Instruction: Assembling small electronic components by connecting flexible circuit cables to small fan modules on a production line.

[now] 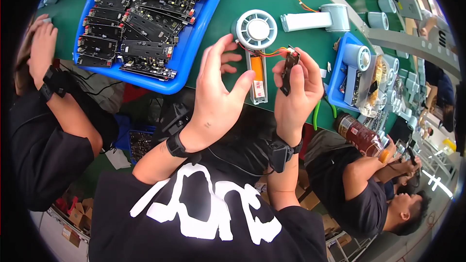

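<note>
A small light-blue handheld fan [257, 28] lies on the green table with its round grille toward the far side. Its handle is opened up, and an orange battery [257, 70] sits inside. My right hand [302, 85] pinches a narrow black circuit board [290, 70] just right of the handle. Red and yellow wires [273, 53] run from the fan to the board's upper end. My left hand [218, 85] is on the handle's left side, fingers spread. Its thumb tip overlaps the handle's edge; whether it touches cannot be seen.
Left of the fan stands a blue tray [179, 80] piled with black circuit boards. Another fan body [310, 20] lies at the far right. A smaller blue bin [335, 87] holds fan parts, with green-handled pliers [316, 115] and a brown bottle [357, 133] nearby. Co-workers sit on both sides.
</note>
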